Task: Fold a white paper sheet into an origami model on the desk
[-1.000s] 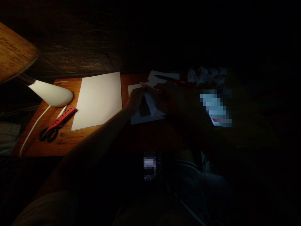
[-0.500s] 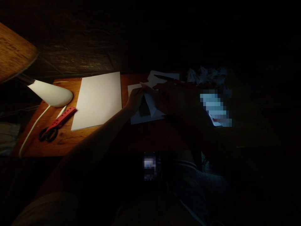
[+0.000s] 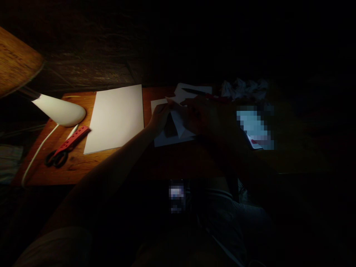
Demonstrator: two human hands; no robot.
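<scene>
Both hands meet over a white sheet (image 3: 167, 141) near the middle of the wooden table. My left hand (image 3: 160, 118) is closed on the left edge of a folded piece of paper (image 3: 179, 124), its fingertips pinching near the top. On the other side, my right hand (image 3: 201, 115) is in deep shadow, with its fingers curled at the paper's right edge. The folded paper stands tilted between them and casts a dark shadow on the sheet below.
A stack of white paper (image 3: 116, 118) lies left of my hands. Farther left are red-sheathed scissors (image 3: 72, 141) and a white lamp (image 3: 61, 109) with its cord. Behind my hands lies a dark, pointed tool (image 3: 194, 91). Crumpled or folded papers (image 3: 244, 90) and a lit phone (image 3: 253, 128) are at right.
The hands and the folded paper stay in nearly the same place. No object has visibly moved.
</scene>
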